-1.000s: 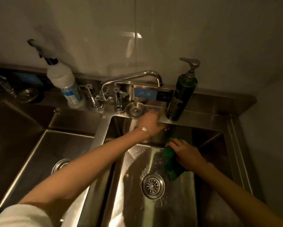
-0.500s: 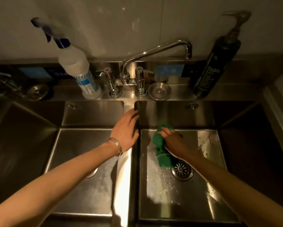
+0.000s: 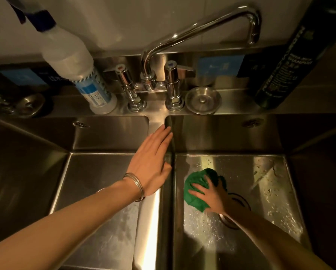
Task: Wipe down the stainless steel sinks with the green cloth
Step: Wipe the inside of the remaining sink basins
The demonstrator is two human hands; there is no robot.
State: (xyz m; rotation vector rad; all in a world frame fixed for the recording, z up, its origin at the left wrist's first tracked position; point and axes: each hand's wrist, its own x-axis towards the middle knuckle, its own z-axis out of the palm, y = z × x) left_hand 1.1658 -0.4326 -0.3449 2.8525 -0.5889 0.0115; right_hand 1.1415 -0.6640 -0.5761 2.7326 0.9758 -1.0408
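Two stainless steel sinks sit side by side, the left sink (image 3: 97, 172) and the right sink (image 3: 264, 191), split by a narrow divider (image 3: 149, 221). My right hand (image 3: 212, 193) presses the crumpled green cloth (image 3: 196, 190) flat onto the wet floor of the right sink, just left of the drain (image 3: 239, 207), which my wrist partly hides. My left hand (image 3: 151, 164), with metal bangles on the wrist, lies flat on the divider, fingers stretched toward the taps and holding nothing.
On the back ledge stand a white spray bottle (image 3: 75, 63), the chrome faucet (image 3: 182, 36) with two taps, a round metal sink plug (image 3: 203, 100) and a dark pump bottle (image 3: 287, 55). Water drops and pale residue (image 3: 270, 184) lie on the right sink's floor.
My right hand slid the cloth down and a little left across the sink floor, now flat beside the drain. My head moved closer. The left hand stays on the divider.
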